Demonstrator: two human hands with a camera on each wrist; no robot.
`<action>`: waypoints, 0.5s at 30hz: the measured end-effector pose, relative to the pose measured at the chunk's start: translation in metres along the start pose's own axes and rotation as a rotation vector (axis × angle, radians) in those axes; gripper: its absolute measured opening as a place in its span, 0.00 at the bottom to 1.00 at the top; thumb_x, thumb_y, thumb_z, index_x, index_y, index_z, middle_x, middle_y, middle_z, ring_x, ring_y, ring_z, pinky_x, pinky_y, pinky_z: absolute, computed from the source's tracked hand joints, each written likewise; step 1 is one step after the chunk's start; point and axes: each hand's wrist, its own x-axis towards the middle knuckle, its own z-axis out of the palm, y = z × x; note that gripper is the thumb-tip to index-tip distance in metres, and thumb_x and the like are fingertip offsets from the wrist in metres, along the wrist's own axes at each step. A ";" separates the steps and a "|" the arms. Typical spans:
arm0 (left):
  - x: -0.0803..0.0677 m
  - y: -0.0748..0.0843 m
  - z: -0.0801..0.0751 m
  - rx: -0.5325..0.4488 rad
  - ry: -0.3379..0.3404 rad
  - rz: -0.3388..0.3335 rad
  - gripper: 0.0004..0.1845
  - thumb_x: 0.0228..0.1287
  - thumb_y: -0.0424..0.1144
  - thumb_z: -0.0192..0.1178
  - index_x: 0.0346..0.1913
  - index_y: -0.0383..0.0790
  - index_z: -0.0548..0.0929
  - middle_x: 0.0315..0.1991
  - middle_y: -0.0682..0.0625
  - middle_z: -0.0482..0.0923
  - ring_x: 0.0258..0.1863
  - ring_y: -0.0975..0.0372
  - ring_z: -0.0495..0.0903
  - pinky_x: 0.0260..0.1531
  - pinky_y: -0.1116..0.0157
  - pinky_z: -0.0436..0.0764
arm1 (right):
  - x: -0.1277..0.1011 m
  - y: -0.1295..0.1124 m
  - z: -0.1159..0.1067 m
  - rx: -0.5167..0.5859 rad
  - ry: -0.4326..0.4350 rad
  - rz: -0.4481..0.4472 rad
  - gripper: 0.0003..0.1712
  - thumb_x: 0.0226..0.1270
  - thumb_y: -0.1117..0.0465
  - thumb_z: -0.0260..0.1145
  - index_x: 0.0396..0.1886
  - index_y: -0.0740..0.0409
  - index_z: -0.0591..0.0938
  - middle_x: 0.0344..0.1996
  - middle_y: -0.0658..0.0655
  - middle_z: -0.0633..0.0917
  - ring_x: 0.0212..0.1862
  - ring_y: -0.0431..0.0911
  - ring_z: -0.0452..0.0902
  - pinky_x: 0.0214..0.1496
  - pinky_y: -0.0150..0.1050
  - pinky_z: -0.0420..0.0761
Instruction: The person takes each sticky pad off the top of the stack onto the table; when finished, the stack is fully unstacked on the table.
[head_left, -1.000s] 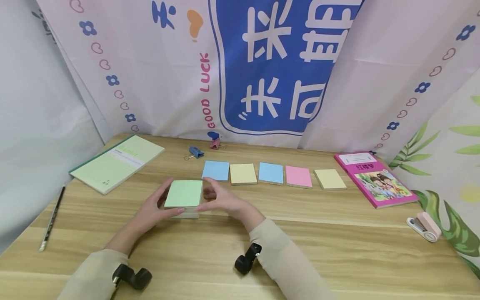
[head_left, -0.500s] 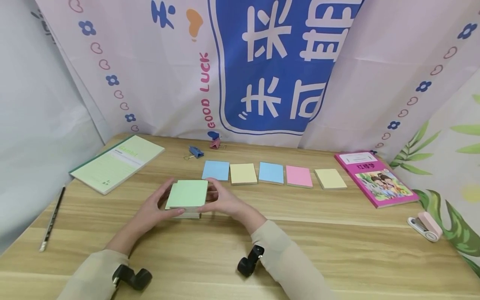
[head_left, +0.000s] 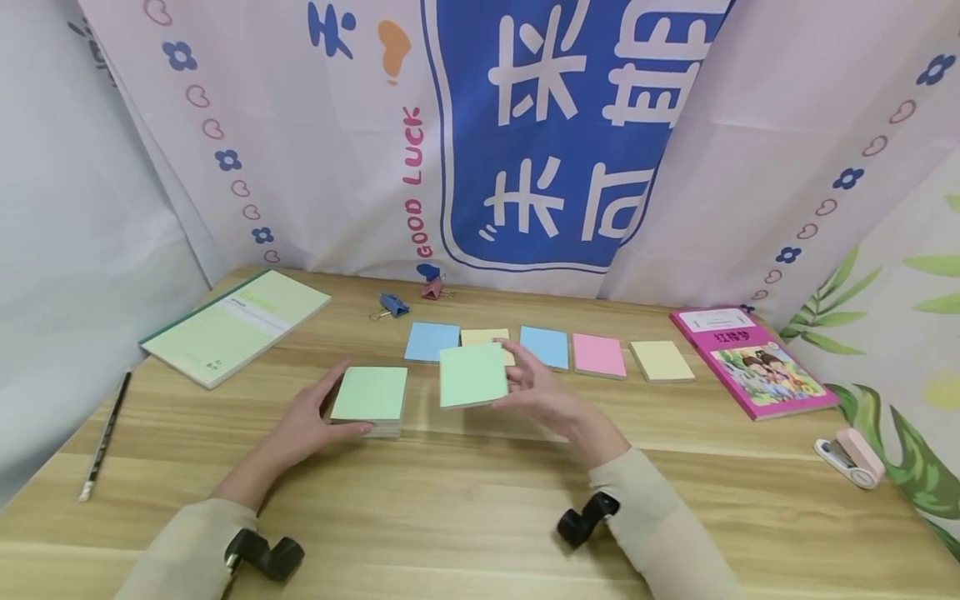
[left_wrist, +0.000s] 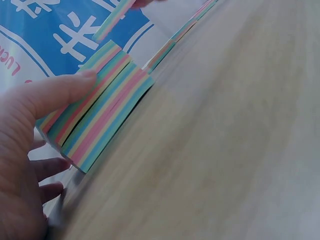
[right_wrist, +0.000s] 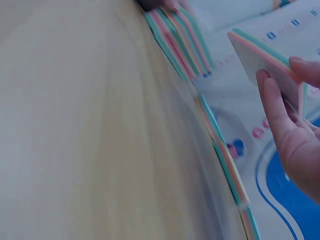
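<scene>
A stack of sticky note pads, green on top, stands left of centre on the table in the head view. My left hand holds its left side, thumb along the front; the left wrist view shows the thumb on the striped edges of the stack. To the right, my right hand pinches a thin green-topped sticky note pad by its right edge, raised off the table. Its grey underside shows on the pad in the right wrist view, fingers beneath. It partly hides a yellow pad behind it.
Along the back, a row holds that yellow pad, blue pads, a pink pad and another yellow pad. Binder clips, a notebook, a pencil, a pink book and a stapler lie around.
My right hand has slid the top green pad off the stack and carried it to the right, clear of it. My left hand stays at the stack, which is now lower.
</scene>
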 end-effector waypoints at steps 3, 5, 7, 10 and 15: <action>-0.001 0.002 -0.001 0.043 0.008 -0.020 0.51 0.42 0.53 0.65 0.66 0.39 0.48 0.63 0.34 0.48 0.58 0.39 0.48 0.51 0.42 0.49 | -0.020 -0.011 -0.023 0.022 0.024 -0.013 0.51 0.46 0.84 0.54 0.67 0.53 0.43 0.52 0.66 0.67 0.46 0.49 0.71 0.45 0.42 0.73; -0.001 0.002 -0.001 0.062 0.003 -0.027 0.52 0.42 0.54 0.64 0.66 0.40 0.47 0.63 0.34 0.48 0.58 0.40 0.48 0.51 0.42 0.47 | -0.035 -0.017 -0.038 0.021 0.051 -0.035 0.51 0.47 0.84 0.53 0.67 0.55 0.41 0.51 0.64 0.68 0.45 0.48 0.72 0.44 0.40 0.73; 0.000 0.002 0.000 0.076 -0.002 -0.023 0.52 0.42 0.55 0.64 0.66 0.39 0.47 0.63 0.35 0.48 0.59 0.41 0.48 0.52 0.43 0.45 | -0.051 -0.023 -0.054 0.009 0.084 -0.053 0.51 0.47 0.84 0.53 0.66 0.57 0.40 0.51 0.61 0.68 0.45 0.47 0.72 0.45 0.40 0.73; 0.000 0.002 0.001 0.081 -0.002 -0.004 0.52 0.43 0.54 0.64 0.66 0.38 0.47 0.63 0.34 0.49 0.59 0.42 0.49 0.54 0.45 0.41 | -0.075 -0.029 -0.081 0.010 0.122 -0.077 0.50 0.48 0.83 0.52 0.66 0.57 0.39 0.49 0.56 0.71 0.45 0.47 0.72 0.47 0.41 0.72; 0.000 0.002 0.001 0.083 0.003 0.016 0.51 0.42 0.53 0.65 0.66 0.36 0.48 0.62 0.34 0.50 0.59 0.43 0.50 0.54 0.45 0.41 | -0.119 -0.033 -0.124 0.063 0.081 -0.111 0.46 0.53 0.83 0.46 0.67 0.53 0.39 0.48 0.55 0.73 0.47 0.47 0.72 0.47 0.39 0.71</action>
